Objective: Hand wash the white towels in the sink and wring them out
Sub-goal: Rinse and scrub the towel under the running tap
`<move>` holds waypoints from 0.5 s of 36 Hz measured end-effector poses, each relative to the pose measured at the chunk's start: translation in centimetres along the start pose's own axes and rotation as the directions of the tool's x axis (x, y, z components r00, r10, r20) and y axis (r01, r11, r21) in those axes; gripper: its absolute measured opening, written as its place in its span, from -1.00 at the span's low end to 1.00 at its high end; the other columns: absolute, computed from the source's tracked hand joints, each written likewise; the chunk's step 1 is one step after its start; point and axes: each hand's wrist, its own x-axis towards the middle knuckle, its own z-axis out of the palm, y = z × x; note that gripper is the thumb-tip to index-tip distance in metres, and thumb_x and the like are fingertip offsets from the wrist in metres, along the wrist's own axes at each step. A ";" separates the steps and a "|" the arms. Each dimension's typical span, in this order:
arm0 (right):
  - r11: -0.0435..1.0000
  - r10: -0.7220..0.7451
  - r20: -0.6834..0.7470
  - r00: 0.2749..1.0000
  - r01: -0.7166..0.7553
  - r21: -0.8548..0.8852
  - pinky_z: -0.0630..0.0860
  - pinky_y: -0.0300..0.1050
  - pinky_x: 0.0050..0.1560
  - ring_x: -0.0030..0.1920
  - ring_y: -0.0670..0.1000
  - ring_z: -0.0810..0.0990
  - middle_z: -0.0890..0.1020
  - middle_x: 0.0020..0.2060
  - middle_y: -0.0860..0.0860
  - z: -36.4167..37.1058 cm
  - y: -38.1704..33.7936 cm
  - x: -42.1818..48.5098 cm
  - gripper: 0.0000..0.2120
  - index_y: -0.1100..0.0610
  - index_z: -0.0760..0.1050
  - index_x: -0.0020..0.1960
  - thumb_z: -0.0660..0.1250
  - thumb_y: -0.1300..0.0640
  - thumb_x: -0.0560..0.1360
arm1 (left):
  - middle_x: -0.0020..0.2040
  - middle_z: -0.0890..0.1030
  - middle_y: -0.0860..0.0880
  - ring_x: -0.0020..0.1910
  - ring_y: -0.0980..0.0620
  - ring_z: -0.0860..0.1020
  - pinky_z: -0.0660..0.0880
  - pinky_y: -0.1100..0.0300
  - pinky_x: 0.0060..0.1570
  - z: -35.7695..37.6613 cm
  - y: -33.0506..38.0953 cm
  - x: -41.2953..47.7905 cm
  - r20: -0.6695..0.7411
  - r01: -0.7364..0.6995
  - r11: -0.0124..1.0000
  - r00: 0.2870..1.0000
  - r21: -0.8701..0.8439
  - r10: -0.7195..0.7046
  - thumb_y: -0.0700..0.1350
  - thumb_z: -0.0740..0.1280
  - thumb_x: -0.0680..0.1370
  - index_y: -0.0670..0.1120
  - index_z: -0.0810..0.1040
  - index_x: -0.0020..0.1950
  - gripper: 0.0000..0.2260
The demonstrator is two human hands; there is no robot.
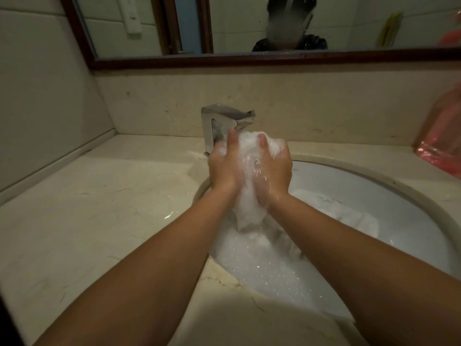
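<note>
A soapy white towel [249,196] is bunched up between both hands, lifted above the sink [399,196], and its lower end trails into the foamy water [262,265]. My left hand [223,168] grips the towel's left side. My right hand [273,171] grips its right side, covered in suds. A second white towel [344,213] lies in the basin to the right, partly in the water. The upper end of the held towel sits just under the chrome tap [219,123].
A marble counter [99,208] surrounds the oval sink. A pink plastic bag [441,141] stands at the right on the counter. A wood-framed mirror [249,58] hangs on the wall behind the tap and shows a person's reflection.
</note>
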 end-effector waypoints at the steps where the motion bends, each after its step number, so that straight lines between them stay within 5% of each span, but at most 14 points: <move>1: 1.000 -0.019 -0.004 1.000 0.019 -0.013 0.53 -0.13 -0.02 0.07 0.03 0.67 0.63 -0.05 -0.17 0.1 0.1 0.1 -0.63 -0.04 0.52 0.23 0.31 -0.30 0.65 | -0.04 0.73 -0.02 0.01 -0.03 0.71 0.63 0.05 0.05 -0.1 0.1 -0.2 -0.041 0.002 1.000 0.999 -0.003 -0.002 0.43 0.21 0.61 -0.05 0.69 0.21 -0.40; 4: 0.999 0.035 -0.013 0.999 -0.034 0.021 0.51 -0.18 0.03 0.08 0.00 0.65 0.64 0.07 -0.12 0.2 -0.5 -0.2 -0.65 -0.08 0.56 0.23 0.34 -0.31 0.63 | 0.01 0.73 -0.07 0.09 -0.17 0.69 0.59 -0.16 0.24 -0.4 0.4 -0.4 -0.153 0.038 0.999 0.987 -0.017 -0.040 0.59 0.10 0.46 -0.04 0.69 0.10 -0.23; 9: 0.996 0.021 0.011 1.000 -0.020 -0.081 0.55 -0.03 0.09 0.14 0.10 0.66 0.68 0.10 -0.05 0.3 -0.2 0.2 -0.69 -0.12 0.53 0.22 0.24 -0.31 0.66 | -0.05 0.70 -0.07 0.06 -0.17 0.67 0.57 -0.16 0.26 -0.7 0.5 -0.2 -0.152 0.010 0.999 0.988 0.043 -0.003 0.28 0.09 0.72 0.01 0.61 -0.06 -0.53; 11: 0.997 0.049 0.027 0.998 -0.047 -0.057 0.53 0.04 0.27 0.21 0.07 0.61 0.63 0.19 -0.07 0.4 0.0 0.1 -0.60 -0.09 0.47 0.39 0.21 -0.29 0.68 | 0.04 0.71 -0.06 0.14 -0.16 0.66 0.55 -0.14 0.31 -0.7 0.5 -0.1 -0.122 0.008 1.000 0.992 0.016 -0.006 0.25 0.08 0.74 -0.01 0.65 0.09 -0.54; 14: 0.996 0.087 0.038 0.996 -0.088 0.023 0.55 0.04 0.23 0.18 0.11 0.63 0.64 0.17 0.02 0.2 -0.2 0.7 -0.61 -0.01 0.43 0.42 0.19 -0.22 0.72 | 0.35 0.63 -0.10 0.35 -0.13 0.57 0.48 -0.04 0.38 -0.8 0.7 0.2 -0.071 0.020 1.000 0.997 -0.015 -0.021 0.22 0.03 0.76 -0.06 0.56 0.44 -0.49; 18: 0.955 0.226 0.002 0.974 -0.222 0.196 0.60 0.05 0.20 0.09 0.09 0.65 0.64 0.09 0.00 -0.3 0.2 1.9 -0.62 0.02 0.42 0.39 0.19 -0.22 0.73 | 0.48 0.52 -0.07 0.43 -0.14 0.50 0.44 -0.06 0.44 -0.8 0.3 0.9 -0.037 0.105 0.984 0.993 -0.144 -0.112 0.25 0.00 0.75 0.00 0.38 0.59 -0.47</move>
